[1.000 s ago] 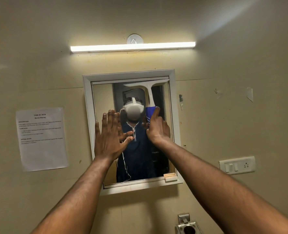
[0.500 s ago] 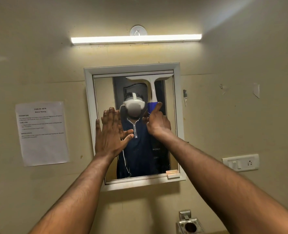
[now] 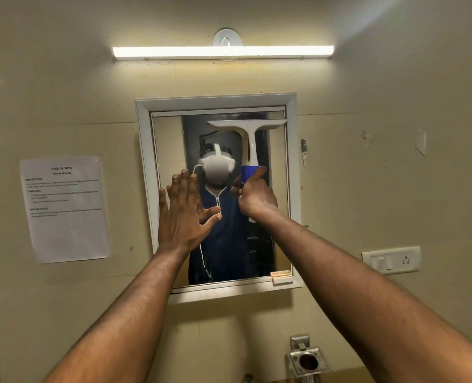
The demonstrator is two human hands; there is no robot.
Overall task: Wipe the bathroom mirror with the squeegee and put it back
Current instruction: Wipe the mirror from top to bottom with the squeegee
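High on the right half of the mirror (image 3: 168,150): squeegee (image 3: 250,139) pressed to the glass, white blade level and tucked just under the top edge of the frame, right end close against the right side of the frame. Right hand (image 3: 255,199) clenched round the blue grip, forefinger laid up along it, wrist below and to the right. Left hand (image 3: 183,214) flat and spread, fingers together and pointing up, thumb out to the right, over the lower left of the glass; touching or only hovering, hard to say. Compared with a second ago, blade risen from a slanted spot lower on the glass to level at the very top, tilt gone, left hand barely shifted. Reads as a stroke being set up rather than finished: blade now parked at the start line, ready for a pull straight down the right-hand strip. Left strip apparently not yet covered, so wiping looks only partly done, and the return of the tool not yet begun. Faint pale streaks visible low on the glass near the bottom edge. Small soap-like block (image 3: 282,276) on the bottom right of the ledge, right in the path of a full downward pass, so worth stopping short. Metal holder (image 3: 308,360) on the wall below, empty ring showing; possibly the tool's home, though not certain.
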